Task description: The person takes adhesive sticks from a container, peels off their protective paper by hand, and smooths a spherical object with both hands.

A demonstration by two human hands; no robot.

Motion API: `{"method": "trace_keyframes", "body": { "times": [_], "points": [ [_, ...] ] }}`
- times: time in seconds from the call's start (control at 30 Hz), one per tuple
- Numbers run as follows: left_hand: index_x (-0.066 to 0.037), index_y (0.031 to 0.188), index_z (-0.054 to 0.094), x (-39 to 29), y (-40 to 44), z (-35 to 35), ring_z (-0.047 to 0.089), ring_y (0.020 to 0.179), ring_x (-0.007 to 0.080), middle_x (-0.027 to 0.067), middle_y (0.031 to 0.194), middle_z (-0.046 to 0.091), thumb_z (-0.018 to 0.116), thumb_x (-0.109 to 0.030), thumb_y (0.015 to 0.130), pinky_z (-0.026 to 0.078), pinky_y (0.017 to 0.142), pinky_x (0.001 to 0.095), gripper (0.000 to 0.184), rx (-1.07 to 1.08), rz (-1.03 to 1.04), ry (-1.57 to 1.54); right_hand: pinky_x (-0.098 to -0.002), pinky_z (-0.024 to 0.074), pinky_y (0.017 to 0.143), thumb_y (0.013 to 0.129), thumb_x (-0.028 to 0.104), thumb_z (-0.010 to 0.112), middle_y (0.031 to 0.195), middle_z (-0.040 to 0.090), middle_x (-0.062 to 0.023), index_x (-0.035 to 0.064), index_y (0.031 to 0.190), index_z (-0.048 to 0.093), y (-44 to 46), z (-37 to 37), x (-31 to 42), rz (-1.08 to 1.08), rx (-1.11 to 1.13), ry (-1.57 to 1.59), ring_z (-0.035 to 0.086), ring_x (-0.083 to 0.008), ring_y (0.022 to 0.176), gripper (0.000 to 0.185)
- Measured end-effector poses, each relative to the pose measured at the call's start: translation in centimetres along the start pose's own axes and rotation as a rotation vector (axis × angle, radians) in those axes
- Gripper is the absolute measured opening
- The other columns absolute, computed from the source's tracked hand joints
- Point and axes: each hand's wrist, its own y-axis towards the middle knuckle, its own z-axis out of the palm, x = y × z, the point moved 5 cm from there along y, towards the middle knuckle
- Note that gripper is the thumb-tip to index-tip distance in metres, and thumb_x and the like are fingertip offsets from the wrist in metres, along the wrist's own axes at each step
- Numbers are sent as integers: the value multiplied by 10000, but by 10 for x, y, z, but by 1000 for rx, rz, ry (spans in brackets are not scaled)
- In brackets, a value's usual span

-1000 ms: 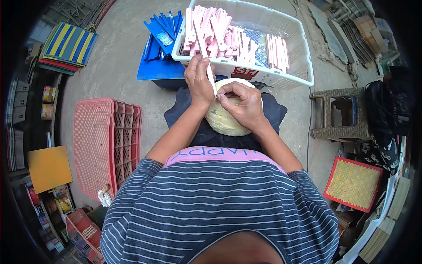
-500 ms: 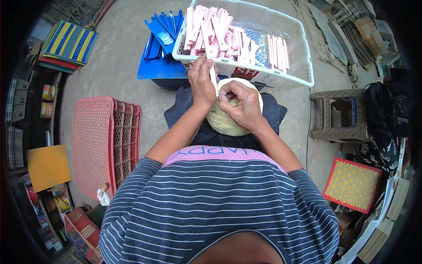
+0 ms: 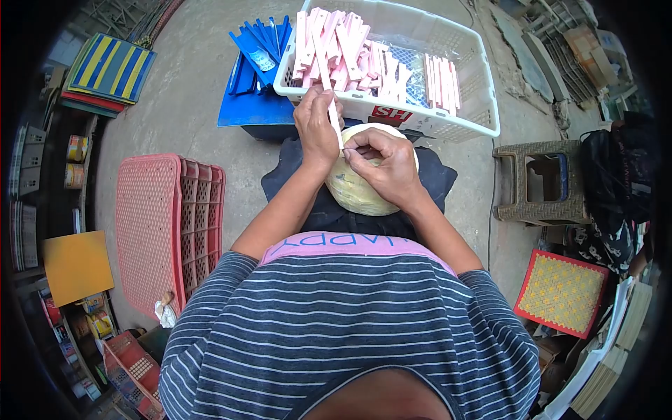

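Note:
My left hand (image 3: 317, 131) is wrapped round a long, thin pale pink strip (image 3: 324, 68), which slants up and away over the edge of the white crate. Thumb and fingers of my right hand (image 3: 389, 166) are pinched together at the strip's near end; whatever sits between the fingertips is too small to make out. Just below both hands rests a round, pale yellow bundle (image 3: 357, 194) that looks wrapped in plastic, lying on dark cloth over my lap. Many similar pink pieces (image 3: 339, 42) are heaped in the white plastic crate (image 3: 448, 123) in front of me.
Blue strips (image 3: 260, 49) lie on a blue surface (image 3: 245, 112) left of the crate. A red plastic crate (image 3: 148, 224) stands at my left. To the right are a brown woven-pattern stool (image 3: 539, 211) and a yellow woven seat (image 3: 563, 290) with a red border. Shelves line the left edge.
Both hands and the strip have shifted slightly to the left. The strip's far end has swung a little leftward over the pink pieces, and the right hand stays pinched at its near end.

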Motion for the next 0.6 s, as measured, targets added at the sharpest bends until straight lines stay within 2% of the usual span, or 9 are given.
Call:
{"method": "trace_keyframes", "body": {
  "times": [0.17, 0.27, 0.47, 0.6],
  "points": [
    [15, 748, 534, -2, -1, -2, 419, 490, 105, 38, 563, 478, 460, -181, 871, 327, 468, 285, 243, -26, 51, 103, -251, 536, 657, 784, 45, 678, 792, 666, -76, -31, 854, 664, 0, -1, 2, -14, 4, -24, 643, -120, 702, 104],
    [21, 752, 545, -4, -2, -4, 440, 515, 122, 52, 568, 493, 463, -184, 869, 345, 500, 301, 250, -40, 71, 187, -282, 520, 601, 759, 24, 648, 739, 636, -118, -53, 814, 634, 0, 0, 5, -93, -25, -36, 640, -177, 635, 96],
    [30, 744, 546, -7, -5, -1, 475, 563, 155, 85, 604, 521, 470, -185, 862, 376, 553, 326, 256, -46, 128, 282, -288, 481, 554, 716, 27, 654, 690, 601, -104, -42, 780, 614, -1, 0, 11, -97, -31, -137, 597, -185, 576, 103],
    [39, 743, 542, -6, -6, 0, 499, 568, 170, 101, 632, 529, 457, -167, 864, 388, 556, 338, 254, -9, 140, 334, -274, 467, 547, 696, 28, 655, 686, 598, -96, -36, 790, 615, -1, 0, 4, -31, -22, -73, 574, -155, 565, 120]
  ]
}}
